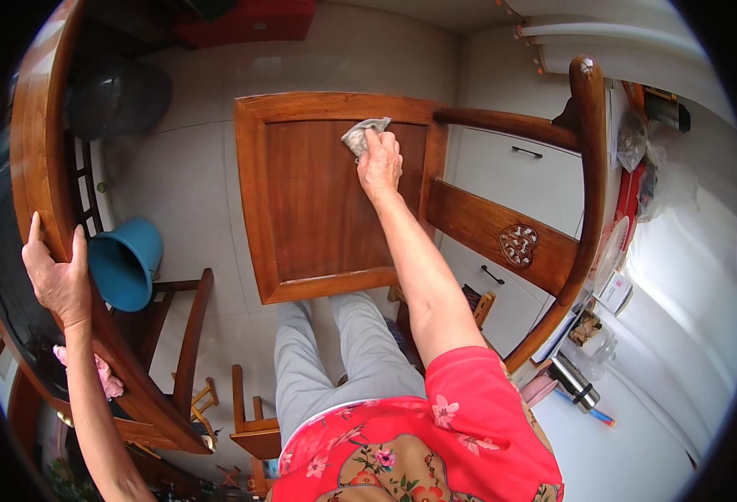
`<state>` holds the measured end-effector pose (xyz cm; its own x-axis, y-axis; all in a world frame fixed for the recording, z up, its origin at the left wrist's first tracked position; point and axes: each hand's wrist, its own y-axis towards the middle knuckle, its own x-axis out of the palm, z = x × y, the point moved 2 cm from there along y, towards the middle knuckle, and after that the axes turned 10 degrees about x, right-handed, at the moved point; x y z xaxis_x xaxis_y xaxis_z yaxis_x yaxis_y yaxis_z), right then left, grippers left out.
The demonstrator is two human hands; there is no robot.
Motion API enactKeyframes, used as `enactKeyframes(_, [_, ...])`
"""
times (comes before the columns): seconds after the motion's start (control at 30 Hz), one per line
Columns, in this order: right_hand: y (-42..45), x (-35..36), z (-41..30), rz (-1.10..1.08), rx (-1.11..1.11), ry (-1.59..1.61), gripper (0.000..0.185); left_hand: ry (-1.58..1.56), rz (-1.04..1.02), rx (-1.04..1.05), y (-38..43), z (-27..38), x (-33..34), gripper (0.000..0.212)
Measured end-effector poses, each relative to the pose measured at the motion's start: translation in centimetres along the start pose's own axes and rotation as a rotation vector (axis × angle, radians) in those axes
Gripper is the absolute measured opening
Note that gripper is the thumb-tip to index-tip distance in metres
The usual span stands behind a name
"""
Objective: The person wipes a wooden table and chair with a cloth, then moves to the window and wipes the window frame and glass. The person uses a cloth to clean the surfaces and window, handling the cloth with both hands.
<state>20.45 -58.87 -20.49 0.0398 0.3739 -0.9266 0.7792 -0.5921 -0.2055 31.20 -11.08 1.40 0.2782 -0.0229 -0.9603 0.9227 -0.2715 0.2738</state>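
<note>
My right hand (381, 164) holds a crumpled grey cloth (366, 134) against the far part of the wooden chair's seat panel (330, 201). The chair's curved back, with a carved heart-shaped opening in its splat (500, 235), stands to the right of the seat. My left hand (60, 276) rests on the wooden edge of a table (42, 144) at the left, its thumb and a finger spread, with no object in it. A pink cloth (106, 376) lies at the table's edge, beside my left forearm.
A blue bucket (131, 260) stands between the table and the chair. Another wooden chair (192, 339) and a small wooden stool (258, 433) are at lower left. White drawers (512, 176) stand behind the chair back; a steel flask (572, 383) lies on the white surface at right.
</note>
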Motion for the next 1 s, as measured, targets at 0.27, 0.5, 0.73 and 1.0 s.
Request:
enactKeyframes(0.27, [8.1, -6.0, 1.5, 0.234, -0.079, -0.245, 0.036, -0.004, 0.002, 0.008, 0.1, 0.1, -0.1, 0.062])
enactKeyframes(0.5, [10.9, -3.1, 1.1, -0.112, 0.009, -0.891, 0.063, -0.008, -0.055, -0.049, -0.4, -0.6, 0.1, 0.061])
enactKeyframes(0.73, [7.3, -3.2, 2.0, 0.024, -0.209, -0.957, 0.07, -0.009, -0.028, -0.028, -0.3, -0.6, 0.3, 0.062])
enactKeyframes(1.0, [2.5, -1.8, 7.7, 0.004, -0.183, -0.521, 0.069, -0.044, 0.0, -0.013, 0.1, 0.1, 0.0, 0.062])
